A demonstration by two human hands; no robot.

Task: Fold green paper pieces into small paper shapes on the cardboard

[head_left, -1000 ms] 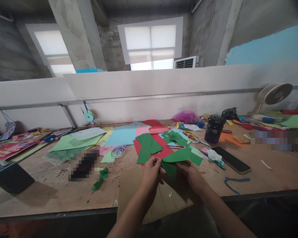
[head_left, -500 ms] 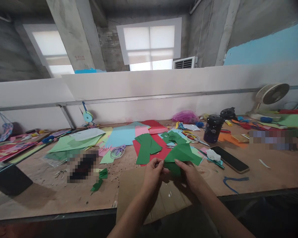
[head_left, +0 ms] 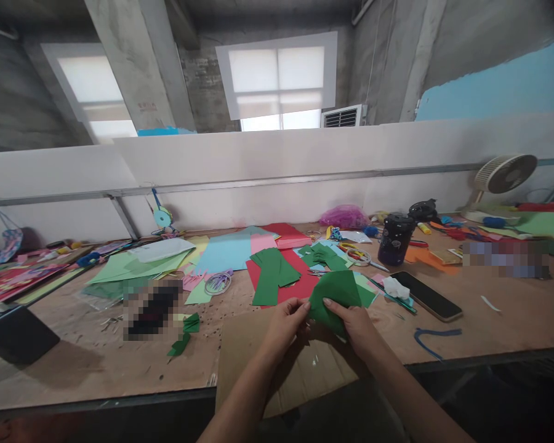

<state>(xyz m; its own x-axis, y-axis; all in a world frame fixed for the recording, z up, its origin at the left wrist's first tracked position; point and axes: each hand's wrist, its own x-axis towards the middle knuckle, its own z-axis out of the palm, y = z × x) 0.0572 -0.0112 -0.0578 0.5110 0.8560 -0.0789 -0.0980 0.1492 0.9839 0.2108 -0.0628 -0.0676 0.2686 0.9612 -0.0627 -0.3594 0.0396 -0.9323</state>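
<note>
Pinched by the left hand (head_left: 287, 319) and the right hand (head_left: 357, 325) above the cardboard (head_left: 323, 375), the green paper (head_left: 337, 289) has just curved more (its fold is partly hidden), seemingly bringing its layers closer.

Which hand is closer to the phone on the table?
The right hand. It pinches green paper to the left of the phone; the left hand is farther left, at the paper's left edge.
</note>
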